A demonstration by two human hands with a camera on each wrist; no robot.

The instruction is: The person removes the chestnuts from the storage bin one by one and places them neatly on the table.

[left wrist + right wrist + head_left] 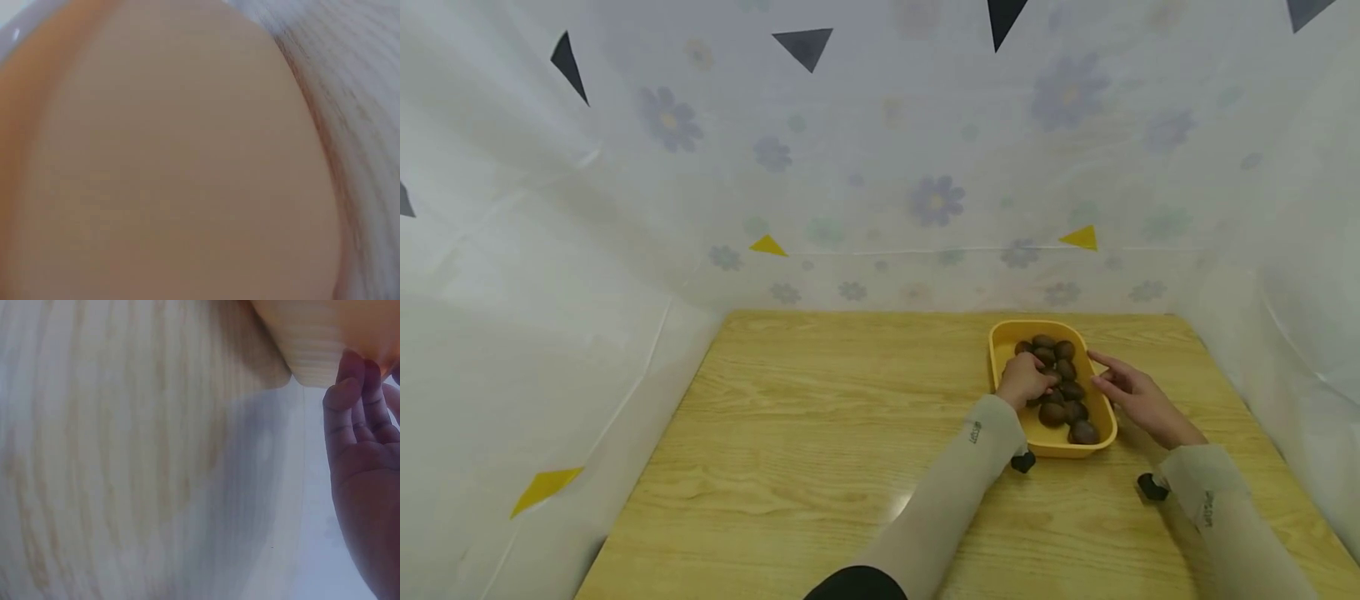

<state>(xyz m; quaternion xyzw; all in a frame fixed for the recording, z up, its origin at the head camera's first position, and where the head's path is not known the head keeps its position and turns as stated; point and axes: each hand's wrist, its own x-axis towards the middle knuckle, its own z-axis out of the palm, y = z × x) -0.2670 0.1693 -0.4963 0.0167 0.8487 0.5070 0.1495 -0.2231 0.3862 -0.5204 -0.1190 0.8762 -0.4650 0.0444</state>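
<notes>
A yellow plastic tray [1047, 450] with rounded corners stands at the table's right side, holding several dark brown, egg-shaped things [1083, 432]. Reaching over the tray's left side, my left hand [1024, 380] has its thumb and fingers bent around one of the brown things [1051, 375] among the others. Its palm side fills the left wrist view, which hides the fingertips there. On the opposite side, my right hand [1142, 402] rests its lightly bent fingertips at the tray's right rim. In the right wrist view those fingers [338, 419] lie along the outer wall.
The wood-grain table [790, 433] extends far to the left of the tray. White sheeting with printed flowers [936, 200] rises behind the table and along both sides. A small black wrist piece [1023, 462] hangs at the left cuff, another [1152, 487] at the right.
</notes>
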